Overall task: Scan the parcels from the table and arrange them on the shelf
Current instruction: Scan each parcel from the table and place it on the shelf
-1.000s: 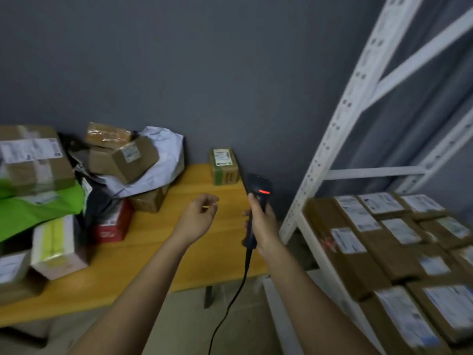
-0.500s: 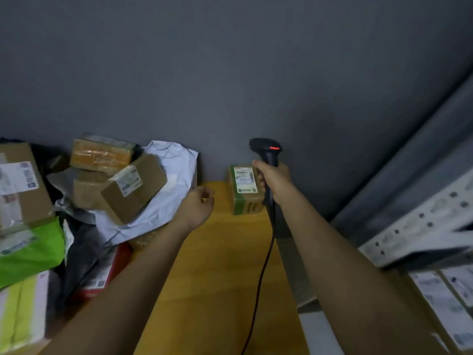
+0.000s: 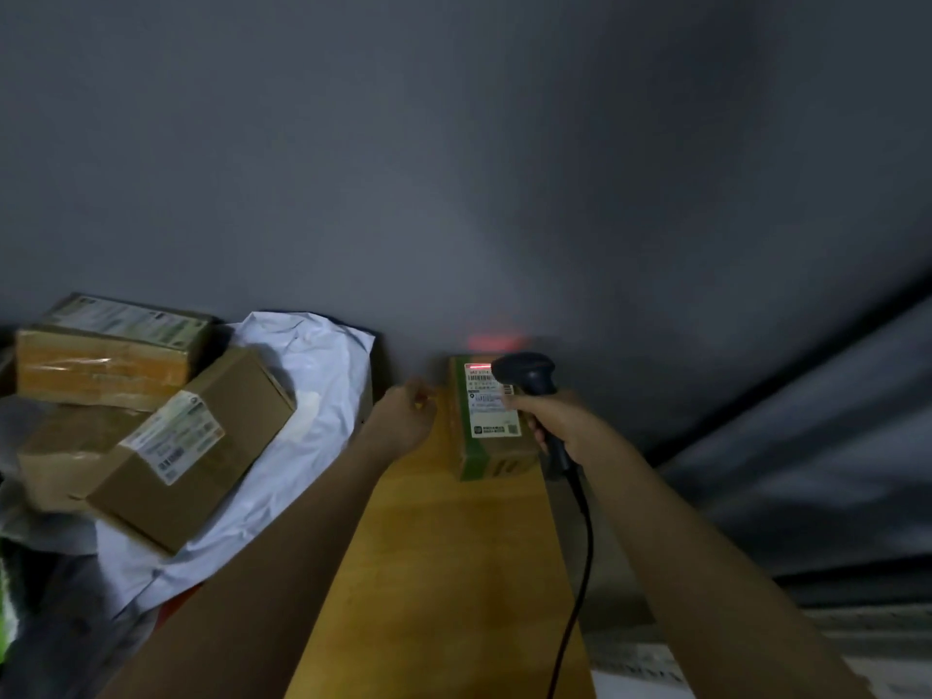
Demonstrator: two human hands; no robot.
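A small brown parcel with green tape and a white label [image 3: 488, 421] lies at the far end of the yellow table [image 3: 444, 572], against the grey wall. My right hand [image 3: 552, 418] grips a black corded barcode scanner [image 3: 527, 378] just above the parcel's right side. Red scanner light falls on the top of the label and on the wall behind. My left hand [image 3: 403, 413] hovers just left of the parcel with fingers loosely curled, holding nothing.
A heap of parcels fills the left: a tilted brown box [image 3: 194, 446], a tape-wrapped box [image 3: 108, 350] above it, and a white plastic mailer [image 3: 312, 396] beneath. A grey curtain [image 3: 817, 446] hangs at the right. The scanner's cable drops off the table's right edge.
Both hands have reached farther forward to the small parcel. The scanner has come down over its label and its red light now falls on the label. The view has swung left, away from the shelf.
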